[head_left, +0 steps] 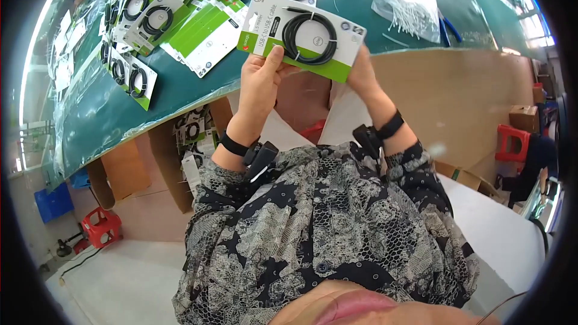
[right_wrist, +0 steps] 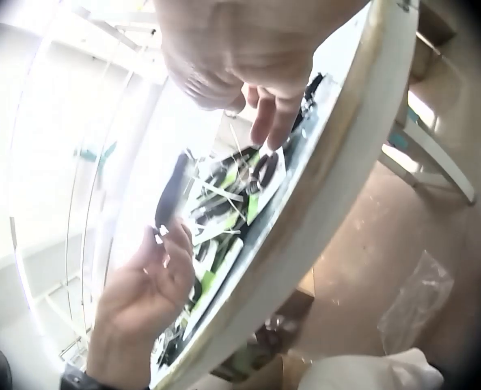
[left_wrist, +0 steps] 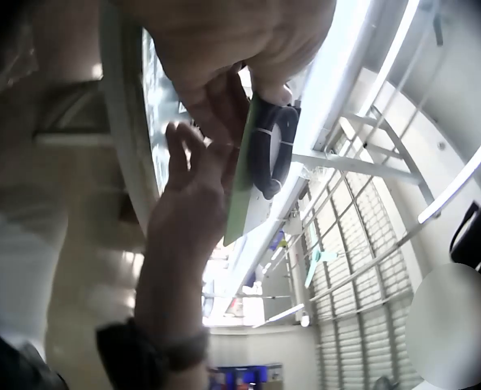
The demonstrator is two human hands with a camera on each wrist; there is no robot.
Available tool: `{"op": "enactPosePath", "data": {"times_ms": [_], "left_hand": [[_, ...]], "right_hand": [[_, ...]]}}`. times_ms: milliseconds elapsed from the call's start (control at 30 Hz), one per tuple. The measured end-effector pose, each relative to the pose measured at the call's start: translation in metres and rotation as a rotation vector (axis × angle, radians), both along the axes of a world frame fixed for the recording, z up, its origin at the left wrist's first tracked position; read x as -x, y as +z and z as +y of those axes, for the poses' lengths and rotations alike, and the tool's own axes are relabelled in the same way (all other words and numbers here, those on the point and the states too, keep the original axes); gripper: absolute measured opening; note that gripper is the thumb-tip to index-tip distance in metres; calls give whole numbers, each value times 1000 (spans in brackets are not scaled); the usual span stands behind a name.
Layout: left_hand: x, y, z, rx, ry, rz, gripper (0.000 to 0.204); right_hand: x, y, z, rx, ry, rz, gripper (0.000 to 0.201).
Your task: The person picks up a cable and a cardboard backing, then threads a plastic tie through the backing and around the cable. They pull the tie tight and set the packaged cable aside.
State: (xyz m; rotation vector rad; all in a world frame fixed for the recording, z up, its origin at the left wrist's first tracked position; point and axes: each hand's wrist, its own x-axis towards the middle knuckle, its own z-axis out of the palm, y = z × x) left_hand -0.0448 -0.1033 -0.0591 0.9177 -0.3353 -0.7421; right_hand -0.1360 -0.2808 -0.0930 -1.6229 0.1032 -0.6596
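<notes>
My left hand (head_left: 260,81) grips the lower left corner of a carded USB-C cable pack (head_left: 344,54), thumb on its printed front. The pack is a white and green card with a black coiled cable (head_left: 333,39) tied to it. The card is tilted, face towards the head camera. My right hand (head_left: 362,75) is at the card's right edge, its fingers hidden behind it in the head view. In the left wrist view, the right hand (left_wrist: 187,203) has bent fingers close behind the card. I cannot tell whether these fingers hold anything.
Several carded cables (head_left: 138,81) lie on the green table (head_left: 114,111) at the left, beside a fanned stack of cards (head_left: 208,36). A clear bag of white cable ties (head_left: 409,3) and blue-handled pliers (head_left: 450,30) are at the right. Red stools (head_left: 102,227) stand on the floor.
</notes>
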Motion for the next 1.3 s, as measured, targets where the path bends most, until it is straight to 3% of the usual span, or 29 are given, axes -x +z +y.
{"op": "enactPosePath", "data": {"times_ms": [33,100,133,200,333,500,833,967,1167,1267,1300], "left_hand": [[-6,3,1,-85,37,-89,30],[-16,5,-1,-80,47,-104,30],[-18,4,-3,-98,40,-116,30],[-16,3,-6,-114,20,-115,30],[-15,10,-10,-55,4,-49,31],[-20,13,-6,97,43,62,34],[-25,19,-8,163,-52,206,31],[-19,14,-13,37,49,26,26],[-36,8,-13,53,47,59,24],[-40,10,-15,2,26,20,24],[-43,10,-16,6,22,3,25]], "right_hand": [[3,14,-10,19,14,0,46],[10,50,-29,276,-371,82,47],[9,73,-21,288,-371,84,47],[2,107,5,999,-68,11,50],[-24,106,15,1212,2,25,52],[-30,102,15,1166,122,-7,46],[-41,84,29,1248,-81,-102,31],[-49,77,26,1224,-102,-154,30],[-39,99,29,1136,-264,-77,29],[-35,87,5,521,-421,-62,35],[-34,83,1,518,-431,-62,35]]}}
